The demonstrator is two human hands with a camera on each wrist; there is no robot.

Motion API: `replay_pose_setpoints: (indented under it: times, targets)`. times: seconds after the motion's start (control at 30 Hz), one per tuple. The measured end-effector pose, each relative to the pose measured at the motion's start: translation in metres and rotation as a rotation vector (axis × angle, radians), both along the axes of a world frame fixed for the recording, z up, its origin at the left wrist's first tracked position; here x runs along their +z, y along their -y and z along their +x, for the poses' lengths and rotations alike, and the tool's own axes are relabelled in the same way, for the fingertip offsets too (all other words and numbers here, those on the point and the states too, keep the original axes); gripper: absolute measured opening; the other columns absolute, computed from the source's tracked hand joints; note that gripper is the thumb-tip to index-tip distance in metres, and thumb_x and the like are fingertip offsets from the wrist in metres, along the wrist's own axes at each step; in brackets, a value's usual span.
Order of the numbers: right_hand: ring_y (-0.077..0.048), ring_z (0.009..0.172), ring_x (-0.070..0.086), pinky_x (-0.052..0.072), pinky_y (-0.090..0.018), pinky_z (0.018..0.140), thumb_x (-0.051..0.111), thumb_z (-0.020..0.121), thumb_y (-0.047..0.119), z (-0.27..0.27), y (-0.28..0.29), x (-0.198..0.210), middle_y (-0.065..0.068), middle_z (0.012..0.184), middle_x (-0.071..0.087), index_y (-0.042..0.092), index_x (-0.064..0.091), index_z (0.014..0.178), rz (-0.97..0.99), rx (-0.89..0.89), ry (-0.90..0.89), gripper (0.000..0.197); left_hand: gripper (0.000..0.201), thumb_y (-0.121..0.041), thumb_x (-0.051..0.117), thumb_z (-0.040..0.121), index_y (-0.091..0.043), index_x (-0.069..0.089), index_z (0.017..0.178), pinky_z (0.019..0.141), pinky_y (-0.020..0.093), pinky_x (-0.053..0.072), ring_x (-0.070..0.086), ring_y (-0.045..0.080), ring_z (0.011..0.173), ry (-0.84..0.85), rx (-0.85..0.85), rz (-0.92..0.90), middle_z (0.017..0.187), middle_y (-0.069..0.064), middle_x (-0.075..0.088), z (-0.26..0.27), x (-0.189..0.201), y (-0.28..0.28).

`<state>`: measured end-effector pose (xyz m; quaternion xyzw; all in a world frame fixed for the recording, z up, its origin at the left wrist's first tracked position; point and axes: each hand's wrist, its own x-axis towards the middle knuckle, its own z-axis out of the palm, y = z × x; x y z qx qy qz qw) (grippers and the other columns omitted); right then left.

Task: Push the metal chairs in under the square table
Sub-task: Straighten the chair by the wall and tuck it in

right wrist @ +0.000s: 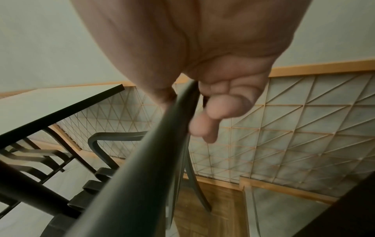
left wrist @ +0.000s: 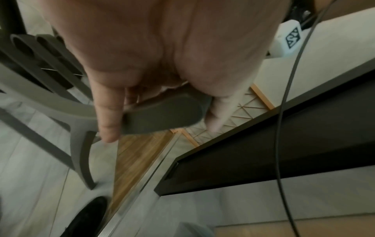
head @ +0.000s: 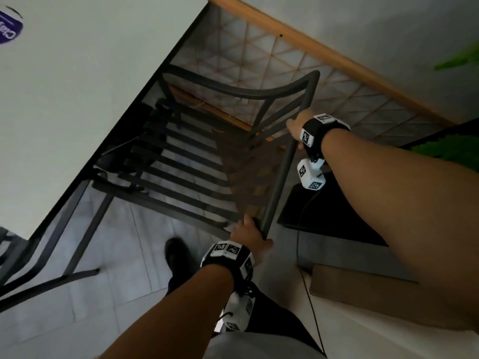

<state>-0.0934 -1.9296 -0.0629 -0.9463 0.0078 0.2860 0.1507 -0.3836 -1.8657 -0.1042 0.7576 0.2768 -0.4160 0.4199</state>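
A dark metal chair point(head: 186, 177) with a slatted seat stands with its front under the white square table point(head: 77, 99). Its curved armrest point(head: 233, 90) lies beside the table's black edge. My left hand point(head: 246, 231) grips the near end of the chair's top back rail point(head: 282, 172), forefinger and thumb either side of the rail's end point(left wrist: 162, 117). My right hand point(head: 295, 126) holds the same rail farther along, its fingers point(right wrist: 205, 126) curled round the rail point(right wrist: 142, 160). A second metal chair point(head: 51, 281) shows at the lower left beside the table.
A black low unit point(head: 331, 218) and a cardboard box point(head: 363, 288) stand close on my right. A wooden skirting point(head: 311, 45) runs along the wall beyond the patterned floor. Green leaves point(head: 461, 58) hang at far right. My shoe point(head: 176, 252) is near the chair's back leg.
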Motion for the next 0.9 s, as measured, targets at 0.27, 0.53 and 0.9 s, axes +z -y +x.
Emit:
replay_pose_setpoints:
  times: [0.27, 0.53, 0.9]
  targets:
    - [-0.035, 0.054, 0.070, 0.057, -0.049, 0.053, 0.053, 0.075, 0.051, 0.016, 0.017, -0.039, -0.018, 0.073, 0.070, 0.010, 0.041, 0.104, 0.055, -0.229, -0.098, 0.051, 0.095, -0.024, 0.071, 0.080, -0.031, 0.017, 0.158, 0.105, 0.044, 0.050, 0.053, 0.031, 0.130, 0.017, -0.006, -0.027, 0.154, 0.005, 0.035, -0.003, 0.005, 0.003]
    - [-0.028, 0.036, 0.063, 0.049, -0.030, 0.038, 0.054, 0.085, 0.032, -0.012, 0.043, -0.032, -0.021, 0.066, 0.067, -0.003, 0.046, 0.114, 0.110, -0.346, -0.057, 0.046, 0.075, -0.020, 0.065, 0.074, -0.019, 0.034, 0.143, 0.099, 0.046, 0.053, 0.059, 0.032, 0.117, 0.036, -0.094, -0.049, 0.133, 0.006, 0.046, -0.010, 0.016, -0.017]
    - [-0.024, 0.030, 0.060, 0.045, -0.026, 0.031, 0.054, 0.089, 0.031, -0.020, 0.017, -0.039, -0.022, 0.062, 0.065, -0.003, 0.047, 0.115, 0.153, -0.369, -0.093, 0.043, 0.060, -0.018, 0.063, 0.077, -0.018, 0.042, 0.134, 0.103, 0.044, 0.051, 0.059, 0.026, 0.117, 0.075, -0.091, -0.013, 0.131, 0.003, 0.053, -0.017, 0.015, -0.056]
